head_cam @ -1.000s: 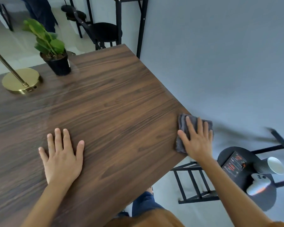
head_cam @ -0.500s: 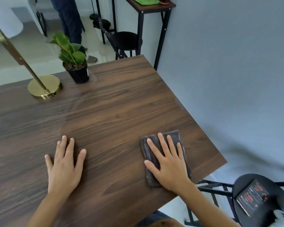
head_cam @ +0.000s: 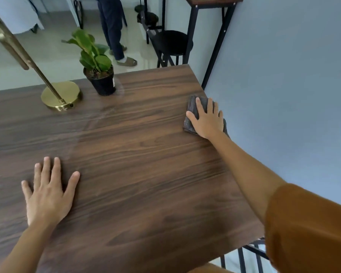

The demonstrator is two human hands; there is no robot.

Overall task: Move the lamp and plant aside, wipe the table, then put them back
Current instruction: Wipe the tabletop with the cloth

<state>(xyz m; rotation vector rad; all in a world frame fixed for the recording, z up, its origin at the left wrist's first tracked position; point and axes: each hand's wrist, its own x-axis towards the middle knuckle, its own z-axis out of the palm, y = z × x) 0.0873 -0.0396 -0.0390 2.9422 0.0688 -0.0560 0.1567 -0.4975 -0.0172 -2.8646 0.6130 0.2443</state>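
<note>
The dark wooden table (head_cam: 142,174) fills most of the view. My right hand (head_cam: 207,119) lies flat on a folded grey cloth (head_cam: 192,108) at the table's right edge, towards the far corner. My left hand (head_cam: 47,192) rests flat on the wood at the near left, fingers spread, holding nothing. A brass lamp (head_cam: 60,95) with a round base and slanted stem stands at the far left. Just right of it is a green plant in a black pot (head_cam: 99,75), near the far edge.
A grey-blue wall (head_cam: 283,85) runs close along the table's right side. Behind the table stand a black stool (head_cam: 171,44), a tall black-legged side table (head_cam: 211,26) and a person's legs (head_cam: 114,30). A black frame (head_cam: 248,253) shows below the near right corner.
My right hand has slid the cloth from the near right part of the table away from me to the far right edge. My left hand has stayed flat in place.
</note>
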